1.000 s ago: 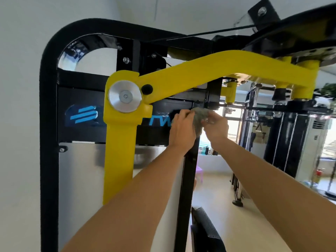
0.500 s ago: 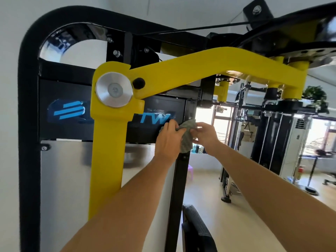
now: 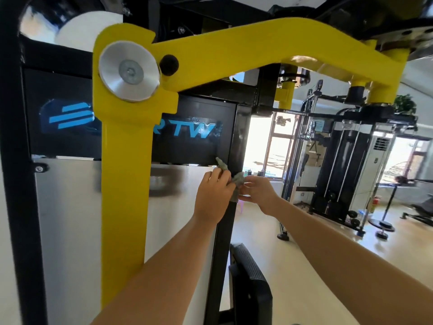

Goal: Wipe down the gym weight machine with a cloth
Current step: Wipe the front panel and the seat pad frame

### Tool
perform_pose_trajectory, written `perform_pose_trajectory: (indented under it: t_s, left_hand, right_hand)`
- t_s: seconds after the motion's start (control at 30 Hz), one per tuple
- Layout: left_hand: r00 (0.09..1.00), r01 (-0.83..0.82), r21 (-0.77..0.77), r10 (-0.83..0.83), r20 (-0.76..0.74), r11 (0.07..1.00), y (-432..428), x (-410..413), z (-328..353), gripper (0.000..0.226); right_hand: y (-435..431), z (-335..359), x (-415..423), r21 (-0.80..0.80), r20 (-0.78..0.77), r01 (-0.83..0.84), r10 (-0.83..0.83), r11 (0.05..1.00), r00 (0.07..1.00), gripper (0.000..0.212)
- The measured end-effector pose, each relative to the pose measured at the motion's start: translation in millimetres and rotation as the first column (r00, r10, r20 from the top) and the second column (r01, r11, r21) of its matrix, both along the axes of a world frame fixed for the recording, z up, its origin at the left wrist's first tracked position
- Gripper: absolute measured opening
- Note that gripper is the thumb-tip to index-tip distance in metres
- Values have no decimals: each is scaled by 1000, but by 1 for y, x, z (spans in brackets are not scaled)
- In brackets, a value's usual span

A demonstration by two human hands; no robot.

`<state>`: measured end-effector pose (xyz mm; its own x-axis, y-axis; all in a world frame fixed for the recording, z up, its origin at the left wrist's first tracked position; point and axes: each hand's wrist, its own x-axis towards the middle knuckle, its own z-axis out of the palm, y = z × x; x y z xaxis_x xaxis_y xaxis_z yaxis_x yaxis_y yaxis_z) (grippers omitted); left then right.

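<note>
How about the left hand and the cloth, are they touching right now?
Touching. The head view shows the cloth bunched in the curled fingers of the left hand, with one tip poking out above them.

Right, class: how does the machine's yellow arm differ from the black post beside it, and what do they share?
The yellow arm bends, rising then slanting right overhead; the black post runs straight up. The yellow arm carries a silver disc; the black post has none. The left hand and right hand hold the cloth at the black post, not the yellow arm. Both look glossy.
</note>
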<state>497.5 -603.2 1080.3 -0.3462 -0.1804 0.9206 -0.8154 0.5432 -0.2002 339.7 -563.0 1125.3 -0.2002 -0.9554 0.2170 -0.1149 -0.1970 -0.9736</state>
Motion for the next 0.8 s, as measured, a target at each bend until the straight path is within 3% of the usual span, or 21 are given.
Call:
perform_pose_trajectory:
  t_s: [0.13,0.23,0.33,0.4,0.6,0.8]
  left_hand:
    - [1000,-4,7,4,-13,1000,-3,2,-39,33]
    - [992,26,36,-22,-121,999,-1,1,-78,22]
    - [974,62,130,-32,-225,990,15,-2,-104,32]
    - [959,81,194,-24,-281,978,21,-5,-119,17]
    - [904,217,459,0,-427,861,33,-9,-155,12]
    - [880,241,577,75,-469,781,42,-3,-194,5]
  right_hand:
    - [-5,-33,-6,41,34,-19,18,999,999,20]
    - [-5,-58,-9,64,-19,-37,38,997,999,22]
    - [-1,-77,-8,95,-27,-46,49,994,998,23]
    - [1,-90,-5,115,-41,-53,58,992,997,22]
    - [-1,-146,1,124,-25,9,-6,992,1000,21]
    - [4,-187,0,219,0,-36,37,975,999,27]
